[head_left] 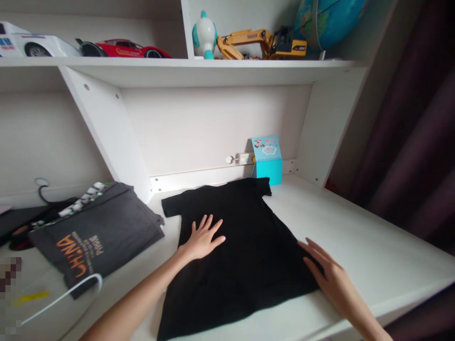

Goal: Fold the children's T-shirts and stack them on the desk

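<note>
so far, a black short-sleeved cotton t-shirt [256,246] is seen laid out flat on a white laminate bench [377,251], its collar end set towards the back panel and its hem towards the front edge, with both sleeves lying out to the sides and no fold visible in the body. the left hand [202,239] is held open, fingers spread and palm pressed down on the left part of the shirt, with nothing pinched. the right hand [322,267] is kept open too, its fingers [309,248] laid against the shirt's right side, and no pinch can be made out there either. beside the shirt on the left, a folded dark grey garment with orange lettering [106,232] has been placed, its edge near the left sleeve, and a thin white cable [64,296] is looped in front of it. a small turquoise and pale blue card box [268,163] is stood just behind the far sleeve, against the back panel. on a white shelf [185,71] above, a yellow toy excavator [261,45], a red toy sports car [124,49] and a blue globe [330,21] are displayed. as far as can be seen, the shirt has been smoothed out, while no folding of it is shown.
</note>
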